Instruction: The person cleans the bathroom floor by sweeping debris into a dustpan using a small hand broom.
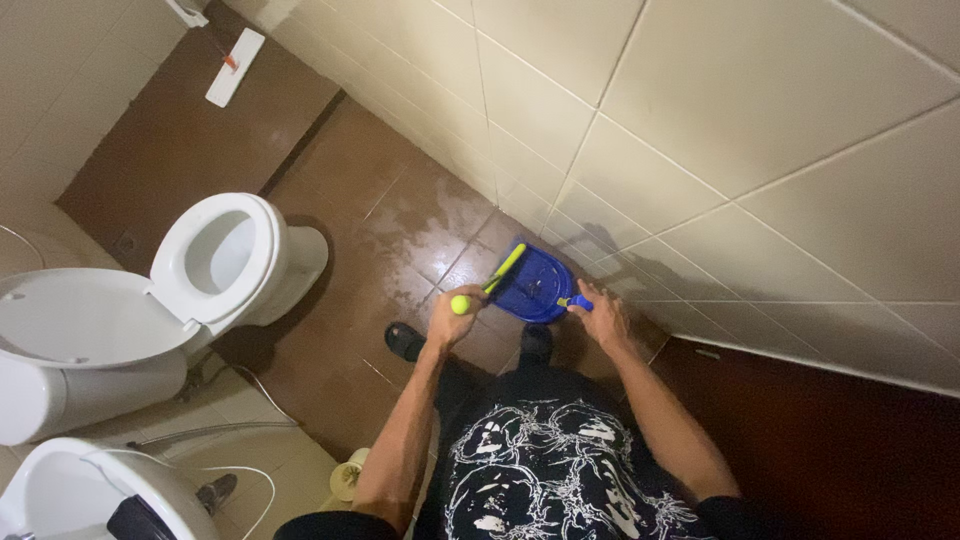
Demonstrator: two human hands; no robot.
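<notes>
A blue dustpan (535, 282) rests on the wet brown floor against the tiled wall. My right hand (600, 318) grips the dustpan's blue handle. My left hand (455, 318) holds the yellow-green handle of a small brush (495, 277), whose head lies inside the pan. Both arms reach forward and down from my body. My feet in dark sandals show just below the hands.
A white toilet (215, 260) with its lid (80, 320) up stands at the left. A white basin (70, 495) is at the bottom left, with a hose on the floor. A flat mop head (235, 67) lies far back. A dark door is at the right.
</notes>
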